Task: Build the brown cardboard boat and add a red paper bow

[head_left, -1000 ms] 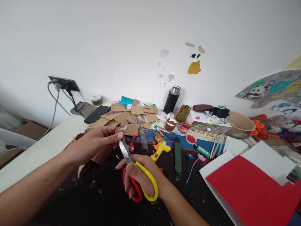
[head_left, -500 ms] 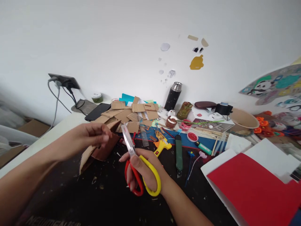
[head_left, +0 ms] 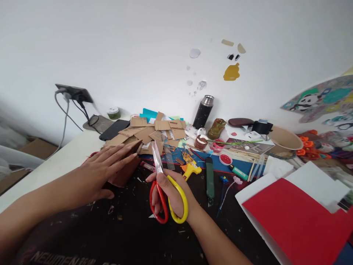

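Scissors with one red and one yellow handle are in my right hand, blades pointing up and nearly closed. My left hand is flat with its fingers stretched out, over a brown folded cardboard piece at the left of the black mat. Much of that piece is hidden under the hand, and I cannot tell how firmly they touch. Behind it lies a heap of cut cardboard scraps. A yellow glue gun lies just beyond my right hand.
A green utility knife and small pipe-cleaner flowers lie right of my hand. Red card covers the right side. At the back stand a black thermos and jars; a phone is at the left.
My left hand has opened from curled fingers and come down flat over the brown cardboard. My right hand with the scissors has shifted slightly right and up.
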A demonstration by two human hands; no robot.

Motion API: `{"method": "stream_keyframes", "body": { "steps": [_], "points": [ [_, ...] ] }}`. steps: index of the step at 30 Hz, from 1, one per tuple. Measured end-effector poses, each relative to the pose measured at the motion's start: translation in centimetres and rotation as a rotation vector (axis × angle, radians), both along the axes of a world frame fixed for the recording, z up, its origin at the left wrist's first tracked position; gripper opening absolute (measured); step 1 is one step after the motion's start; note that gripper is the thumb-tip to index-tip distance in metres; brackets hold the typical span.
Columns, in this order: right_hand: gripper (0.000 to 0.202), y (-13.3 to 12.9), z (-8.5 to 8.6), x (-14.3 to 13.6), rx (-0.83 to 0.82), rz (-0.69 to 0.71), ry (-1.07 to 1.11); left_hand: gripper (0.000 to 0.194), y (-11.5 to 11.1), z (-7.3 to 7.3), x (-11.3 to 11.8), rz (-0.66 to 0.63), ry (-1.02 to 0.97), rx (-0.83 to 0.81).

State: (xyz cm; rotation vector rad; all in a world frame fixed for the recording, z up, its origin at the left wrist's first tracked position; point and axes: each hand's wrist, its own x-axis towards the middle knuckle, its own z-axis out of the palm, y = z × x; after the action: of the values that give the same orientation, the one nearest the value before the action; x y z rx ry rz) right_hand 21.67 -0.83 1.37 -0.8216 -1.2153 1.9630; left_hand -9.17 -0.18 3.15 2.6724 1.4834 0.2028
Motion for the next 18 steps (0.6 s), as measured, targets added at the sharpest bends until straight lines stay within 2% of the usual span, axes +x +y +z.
{"method": "stream_keyframes", "body": {
  "steps": [4, 8, 11, 14, 18],
  "points": [
    [0.081, 0.1, -0.1, 0.0, 0.0, -0.008, -0.005, 0.112, 0.7, -0.9, 0.3, -0.064, -0.013, 0.058],
    [0.08, 0.1, -0.3, 0.0, -0.013, -0.01, -0.017, 0.1, 1.2, -0.8, 0.6, -0.096, -0.047, 0.037],
    [0.081, 0.1, -0.3, 0.0, -0.015, -0.022, -0.019, 0.088, 1.1, 0.2, 0.6, -0.043, -0.107, 0.004],
    [0.083, 0.2, -0.2, 0.0, -0.013, -0.047, -0.018, 0.082, 0.8, 1.9, 0.5, 0.038, -0.194, -0.015],
    [0.085, 0.4, 0.0, -0.1, -0.025, -0.087, -0.019, 0.095, 0.5, 3.5, 0.9, 0.214, -0.464, -0.098]
  ]
}}
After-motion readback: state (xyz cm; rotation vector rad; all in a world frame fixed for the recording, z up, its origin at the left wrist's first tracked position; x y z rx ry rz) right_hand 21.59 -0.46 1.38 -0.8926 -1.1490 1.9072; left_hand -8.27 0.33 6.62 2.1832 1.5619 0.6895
